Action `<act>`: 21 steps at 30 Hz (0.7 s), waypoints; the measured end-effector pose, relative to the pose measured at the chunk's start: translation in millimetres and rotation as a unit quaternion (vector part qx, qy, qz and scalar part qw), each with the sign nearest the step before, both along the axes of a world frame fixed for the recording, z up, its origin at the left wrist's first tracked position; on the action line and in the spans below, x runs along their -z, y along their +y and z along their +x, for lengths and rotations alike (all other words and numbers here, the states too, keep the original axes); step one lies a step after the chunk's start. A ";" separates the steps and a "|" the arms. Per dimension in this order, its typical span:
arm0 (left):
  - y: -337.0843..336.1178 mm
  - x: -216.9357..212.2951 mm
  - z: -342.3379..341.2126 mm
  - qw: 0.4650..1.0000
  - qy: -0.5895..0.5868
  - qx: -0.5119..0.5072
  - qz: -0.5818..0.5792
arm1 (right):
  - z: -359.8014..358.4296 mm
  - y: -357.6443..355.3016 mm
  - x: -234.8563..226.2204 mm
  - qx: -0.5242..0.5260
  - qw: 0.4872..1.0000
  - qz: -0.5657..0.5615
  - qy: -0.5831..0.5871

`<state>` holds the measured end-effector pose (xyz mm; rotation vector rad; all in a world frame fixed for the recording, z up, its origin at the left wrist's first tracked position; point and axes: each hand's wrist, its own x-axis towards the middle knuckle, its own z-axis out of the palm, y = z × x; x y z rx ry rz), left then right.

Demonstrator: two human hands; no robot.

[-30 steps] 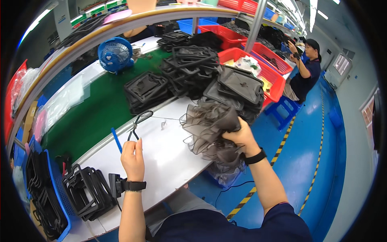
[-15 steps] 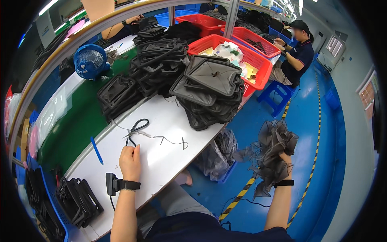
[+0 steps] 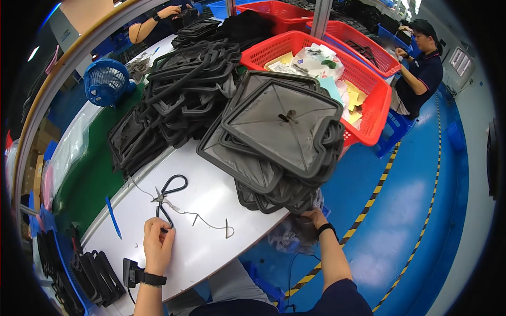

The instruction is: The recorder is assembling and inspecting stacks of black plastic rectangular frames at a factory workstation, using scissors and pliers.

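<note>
On the white table, my left hand [image 3: 157,243] is closed on one handle loop of black-handled scissors [image 3: 174,184], whose metal blades lie apart. A thin grey cord [image 3: 203,224] trails from the blades across the tabletop. My right hand [image 3: 315,217] reaches down past the table edge, its fingers curled over a bunch of dark mesh fabric [image 3: 304,227] at a clear plastic bag [image 3: 284,237]. The stack in front partly covers those fingers. That tall stack holds black-framed grey mesh panels [image 3: 284,118].
Black frames [image 3: 184,87] are heaped on the green surface. A red basket [image 3: 377,124] of papers stands behind the stack. A blue pen [image 3: 113,217], a blue fan [image 3: 105,81] and a blue crate of frames [image 3: 68,263] are leftward. Another person [image 3: 421,68] sits at far right.
My right hand has swung left and down with the mesh bunch, from above the floor to the plastic bag. My left hand stays on the scissors. The view has shifted.
</note>
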<state>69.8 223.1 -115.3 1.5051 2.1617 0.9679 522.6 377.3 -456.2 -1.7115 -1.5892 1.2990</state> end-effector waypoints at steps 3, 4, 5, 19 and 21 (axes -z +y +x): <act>1.0 1.2 -0.6 0.999 0.028 0.003 -0.031 | -40.5 24.4 47.6 -0.120 0.952 0.057 -0.275; 4.2 1.1 -0.6 0.999 0.032 -0.005 -0.036 | -55.0 33.0 51.2 -0.125 0.944 0.044 -0.302; 4.6 -1.3 -0.8 0.999 0.031 -0.003 -0.035 | -69.6 42.4 52.0 -0.134 0.937 0.035 -0.321; -1.6 14.8 -11.1 0.997 -0.075 0.006 0.030 | -76.2 87.7 29.6 -0.232 0.876 0.072 -0.417; -20.9 12.3 -15.0 0.994 -0.099 -0.002 0.044 | -72.9 91.5 14.4 -0.239 0.869 0.069 -0.427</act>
